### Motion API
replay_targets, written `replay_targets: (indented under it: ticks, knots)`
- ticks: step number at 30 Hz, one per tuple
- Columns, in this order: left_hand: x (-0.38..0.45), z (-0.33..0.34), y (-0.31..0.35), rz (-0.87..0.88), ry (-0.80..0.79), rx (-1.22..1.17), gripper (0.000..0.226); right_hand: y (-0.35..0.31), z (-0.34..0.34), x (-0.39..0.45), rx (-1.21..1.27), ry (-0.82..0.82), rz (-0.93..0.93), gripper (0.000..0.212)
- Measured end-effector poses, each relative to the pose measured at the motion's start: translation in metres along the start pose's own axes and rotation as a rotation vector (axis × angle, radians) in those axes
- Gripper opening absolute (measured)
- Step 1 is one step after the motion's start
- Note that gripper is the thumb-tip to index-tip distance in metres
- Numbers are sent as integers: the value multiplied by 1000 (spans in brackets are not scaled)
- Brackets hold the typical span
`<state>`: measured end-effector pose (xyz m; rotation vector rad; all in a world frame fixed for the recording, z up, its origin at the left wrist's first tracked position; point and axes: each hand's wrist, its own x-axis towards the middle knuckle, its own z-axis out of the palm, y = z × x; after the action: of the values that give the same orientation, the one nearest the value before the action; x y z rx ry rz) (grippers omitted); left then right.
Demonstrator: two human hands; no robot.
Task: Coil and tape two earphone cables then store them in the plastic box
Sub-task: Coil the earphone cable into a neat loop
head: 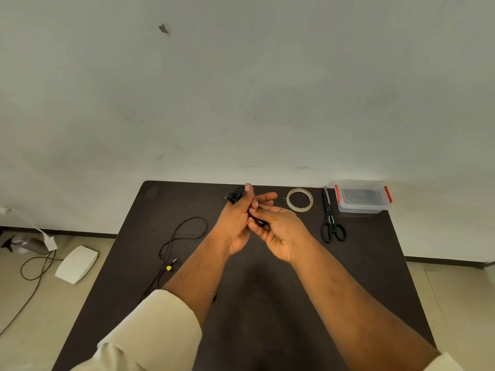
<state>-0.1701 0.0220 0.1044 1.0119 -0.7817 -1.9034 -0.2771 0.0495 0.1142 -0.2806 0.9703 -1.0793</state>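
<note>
Left hand: the left hand (237,218) is raised over the middle of the dark table (267,303), thumb straight up, with a coiled black earphone cable (235,196) wound round its fingers and bunched behind the thumb; the fingers curl round that bundle.
Right hand: the right hand (278,231) sits just right of it, the two touching, and pinches a short dark end of the same cable between thumb and fingertips; which end it is I cannot tell.
Second earphone cable: the second earphone cable (182,236) lies loose on the table at centre left of the frame, in one big loop, with its plug and a small yellow tag at the near end, well apart from both hands.
Tape: a roll of clear tape (300,200) lies flat near the far table edge, just right of the hands.
Scissors: black-handled scissors (330,218) lie right of the tape, blades pointing to the wall.
Plastic box: the clear plastic box (361,199) with red clips stands at the far right corner of the table, lid on.
Floor, left of frame: a white flat device (76,263) and a trailing cord (34,266) lie there.
</note>
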Motion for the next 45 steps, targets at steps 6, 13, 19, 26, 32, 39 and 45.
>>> replay_targets:
  ticks: [6, 13, 19, 26, 32, 39, 45]
  knots:
    - [12, -3, -8, -134, 179, -4, 49, 10, -6, 8, -1155, 66, -480, 20]
    - [26, 0, -23, -257, 198, -201, 46, 12, -10, 24, -1350, 133, -405, 26]
    - [54, 0, -35, -228, -13, -105, 52, -1, -22, 48, -264, 142, -15, 22]
    - [100, -15, -46, -472, -136, 74, 67, -18, -54, 83, -252, 82, 18, 26]
    - [129, -39, -57, -313, -315, -110, 59, -28, -83, 117, -32, 16, 145, 13]
    - [152, -55, -75, -220, -266, -76, 53, -29, -100, 149, -37, -9, 268, 12]
    - [171, -49, -95, -170, -8, -49, 40, -23, -111, 174, -84, 116, 244, 14]
